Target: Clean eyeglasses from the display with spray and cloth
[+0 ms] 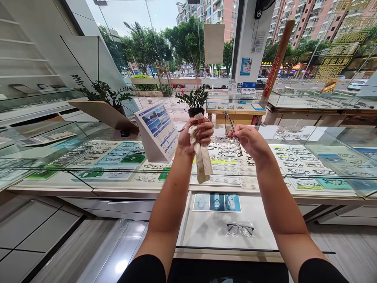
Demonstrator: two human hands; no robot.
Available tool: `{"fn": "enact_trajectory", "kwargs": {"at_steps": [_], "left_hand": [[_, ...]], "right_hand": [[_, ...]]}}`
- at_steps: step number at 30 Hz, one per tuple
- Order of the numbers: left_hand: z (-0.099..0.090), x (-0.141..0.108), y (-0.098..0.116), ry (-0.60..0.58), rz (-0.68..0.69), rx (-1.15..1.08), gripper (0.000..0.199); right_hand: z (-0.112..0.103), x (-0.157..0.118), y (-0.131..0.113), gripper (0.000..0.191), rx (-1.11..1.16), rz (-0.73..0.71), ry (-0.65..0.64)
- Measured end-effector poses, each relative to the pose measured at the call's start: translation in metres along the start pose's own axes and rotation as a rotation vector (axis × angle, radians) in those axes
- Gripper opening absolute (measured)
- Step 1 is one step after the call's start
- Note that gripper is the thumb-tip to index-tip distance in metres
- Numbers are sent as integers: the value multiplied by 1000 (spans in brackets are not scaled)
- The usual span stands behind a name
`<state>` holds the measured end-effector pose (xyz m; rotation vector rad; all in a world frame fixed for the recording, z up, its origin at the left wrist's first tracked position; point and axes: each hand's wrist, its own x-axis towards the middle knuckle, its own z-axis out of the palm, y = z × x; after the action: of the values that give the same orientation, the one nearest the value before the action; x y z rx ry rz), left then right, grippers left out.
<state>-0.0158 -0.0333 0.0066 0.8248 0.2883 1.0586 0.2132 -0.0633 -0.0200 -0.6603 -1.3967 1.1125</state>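
Bagged glasses (240,229) lie near the front edge of the open drawer (206,236). Seen above its rear edge: left hand (196,135), fingers curled round cloth (203,163); right hand (247,137), fingers pinching eyeglasses (229,120). Done: both items raised. Outstanding: eyeglasses not set down; cloth-to-lens contact cannot be determined.

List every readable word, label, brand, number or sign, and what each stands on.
No text reads clearly.
Tent card: print too small.
White tag by the left hand: too small.
Gold lettering on the window: too unclear to quote.
Blue poster on the pillar: too small.
Yellow shop sign outside: blurred.
Pale lettering at the counter: unclear.
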Motion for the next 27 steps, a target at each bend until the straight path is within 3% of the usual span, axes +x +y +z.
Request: {"fn": "enact_trajectory", "kwargs": {"at_steps": [4, 12, 16, 23, 27], "left_hand": [[2, 4, -3, 4, 27, -10, 20], [4, 9, -6, -3, 41, 66, 20], [7, 7, -14, 9, 24, 249, 19], [10, 7, -28, -36, 208, 567, 29], [16, 9, -31, 43, 304, 614, 20]], "right_hand": [[-3, 2, 4, 20, 30, 7, 20], [-5, 5, 6, 34, 92, -5, 146], [-7, 5, 7, 36, 74, -20, 153], [1, 3, 6, 33, 107, 16, 128], [6, 2, 5, 29, 74, 22, 102]]}}
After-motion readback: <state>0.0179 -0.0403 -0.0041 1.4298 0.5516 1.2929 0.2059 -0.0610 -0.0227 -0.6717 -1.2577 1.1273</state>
